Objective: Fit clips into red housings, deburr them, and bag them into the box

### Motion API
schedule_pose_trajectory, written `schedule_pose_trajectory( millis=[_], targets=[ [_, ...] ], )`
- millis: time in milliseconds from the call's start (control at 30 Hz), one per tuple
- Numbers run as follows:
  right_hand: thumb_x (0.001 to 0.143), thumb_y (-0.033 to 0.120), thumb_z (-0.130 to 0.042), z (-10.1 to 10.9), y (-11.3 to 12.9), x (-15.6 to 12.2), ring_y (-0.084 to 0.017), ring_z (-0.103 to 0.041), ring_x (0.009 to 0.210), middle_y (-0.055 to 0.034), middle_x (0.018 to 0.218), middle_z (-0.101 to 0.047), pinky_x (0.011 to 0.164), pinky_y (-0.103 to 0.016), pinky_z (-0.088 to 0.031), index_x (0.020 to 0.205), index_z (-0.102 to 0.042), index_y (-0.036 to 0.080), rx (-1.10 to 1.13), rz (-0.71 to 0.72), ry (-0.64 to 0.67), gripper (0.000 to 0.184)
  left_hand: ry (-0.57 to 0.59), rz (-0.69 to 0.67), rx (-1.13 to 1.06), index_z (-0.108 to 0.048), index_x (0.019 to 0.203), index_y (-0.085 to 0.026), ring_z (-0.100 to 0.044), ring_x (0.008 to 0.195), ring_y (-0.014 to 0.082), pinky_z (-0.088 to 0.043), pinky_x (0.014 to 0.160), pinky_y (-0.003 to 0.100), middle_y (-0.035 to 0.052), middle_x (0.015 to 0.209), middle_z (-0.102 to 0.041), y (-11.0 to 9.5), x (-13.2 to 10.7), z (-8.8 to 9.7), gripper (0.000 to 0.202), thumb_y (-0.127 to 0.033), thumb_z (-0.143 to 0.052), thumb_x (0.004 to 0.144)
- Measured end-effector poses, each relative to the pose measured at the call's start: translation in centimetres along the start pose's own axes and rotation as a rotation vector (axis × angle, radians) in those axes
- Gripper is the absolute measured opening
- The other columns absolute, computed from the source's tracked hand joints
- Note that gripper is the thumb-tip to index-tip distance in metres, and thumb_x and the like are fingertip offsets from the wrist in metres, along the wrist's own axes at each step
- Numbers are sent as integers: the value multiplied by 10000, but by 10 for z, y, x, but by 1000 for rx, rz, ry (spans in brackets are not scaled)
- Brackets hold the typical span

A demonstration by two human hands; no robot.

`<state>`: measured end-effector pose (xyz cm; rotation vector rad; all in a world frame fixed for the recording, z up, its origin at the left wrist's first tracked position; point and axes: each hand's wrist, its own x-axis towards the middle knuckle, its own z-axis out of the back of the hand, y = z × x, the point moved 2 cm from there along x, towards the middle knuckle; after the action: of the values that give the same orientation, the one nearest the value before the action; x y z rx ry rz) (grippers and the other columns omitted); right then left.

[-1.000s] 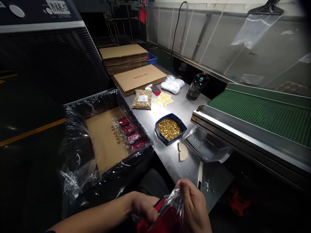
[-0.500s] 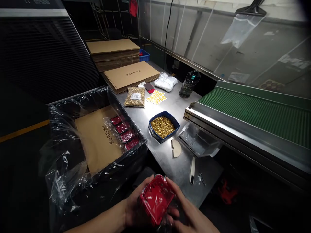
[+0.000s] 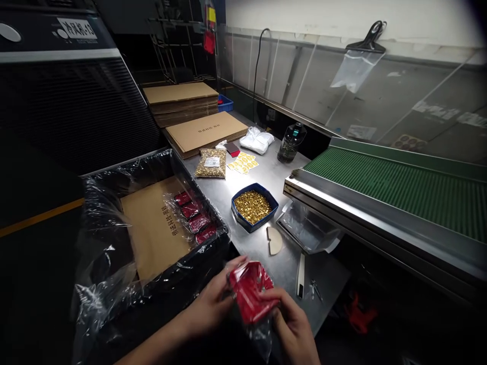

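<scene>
Both hands hold a red part [image 3: 251, 294] wrapped in a clear plastic bag, low in the middle of the view. My left hand [image 3: 211, 304] grips its left side, fingers curled along the edge. On the lower right corner, my right hand [image 3: 291, 324] pinches it. Just to the left stands a black crate [image 3: 114, 284] lined with clear plastic. It holds a cardboard sheet [image 3: 154, 228] and a row of bagged red parts [image 3: 194, 215]. Beyond the hands sits a blue tray of small gold pieces [image 3: 253, 206].
On the steel table [image 3: 281, 268] lie a beige half-disc [image 3: 274, 241], a white knife [image 3: 300, 267], a bag of gold pieces [image 3: 211, 163], yellow stickers [image 3: 242, 163], a white bag bundle [image 3: 257, 140], a bottle [image 3: 289, 143] and flat cartons [image 3: 205, 132]. A green conveyor [image 3: 399, 177] runs on the right.
The bagged red part has risen from the bottom edge toward the table edge. It has been turned in my hands, and the bag now hangs below it.
</scene>
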<state>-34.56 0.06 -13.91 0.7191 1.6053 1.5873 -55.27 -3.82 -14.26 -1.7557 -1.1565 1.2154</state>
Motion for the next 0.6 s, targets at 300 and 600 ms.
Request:
schedule_pose_trajectory(
  millis=[300,600],
  targets=[
    [1030,453,-459,-42,30,30,-191,-690,807,-76,1029,-716,757,-288,-566,1412,-527,239,2,16,58,442,-323,-181,130,-616,1123,-156,-681,886,285,-565,819,413,101,996,-715,-37,0,10,530,-442,-827,731],
    [889,661,-585,-27,-38,1,-210,-700,647,-85,864,-764,605,-316,-571,1126,-707,228,20,-230,-45,508,-1197,7,711,-508,1328,-61,-508,1297,393,-387,1107,568,231,1388,-550,-169,46,256,726,-296,-841,728]
  ],
)
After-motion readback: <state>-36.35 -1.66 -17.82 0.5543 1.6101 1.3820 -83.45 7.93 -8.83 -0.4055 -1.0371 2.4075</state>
